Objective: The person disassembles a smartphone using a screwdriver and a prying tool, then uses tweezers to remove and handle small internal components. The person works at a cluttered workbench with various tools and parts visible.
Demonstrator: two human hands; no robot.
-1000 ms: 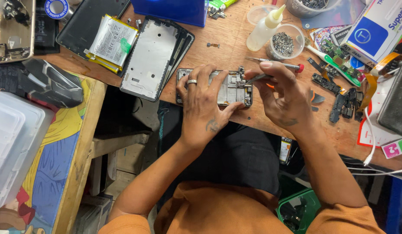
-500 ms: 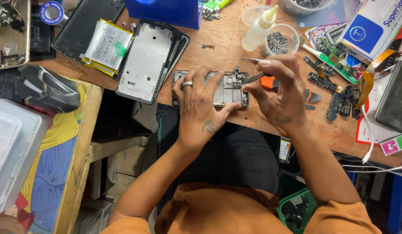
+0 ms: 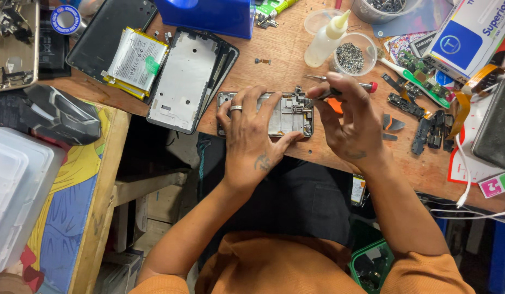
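Landmark: the opened phone [image 3: 288, 113], a stripped handset lying flat near the front edge of the wooden bench [image 3: 274, 49], its inner parts facing up.
Left hand [image 3: 251, 139]: spread palm-down over the left half of the opened phone, fingers splayed across it and thumb against its near edge, pinning it to the bench; a ring sits on one finger. It presses rather than clasps.
Right hand [image 3: 351, 122]: just right of the opened phone, fingers pinched tight around a thin tool [image 3: 339, 85] with a metal shaft and red end; the tool lies across the phone's upper right corner.
Silver frame [image 3: 183, 80]: a bare phone middle frame, just left of the opened phone, stacked on a dark back cover.
Battery [image 3: 135, 61]: silver with yellow edging, further left of the opened phone, beside the silver frame.
Squeeze bottle [image 3: 327, 42]: clear with a pale nozzle, behind the opened phone.
Screw cup [image 3: 352, 53]: a small clear cup of tiny metal bits, behind the opened phone and touching the squeeze bottle's right side.
Blue box [image 3: 209, 15]: at the back of the bench, behind the opened phone and to its left.
Loose parts [image 3: 426, 128]: dark small boards and ribbon cables, well to the right of the opened phone.
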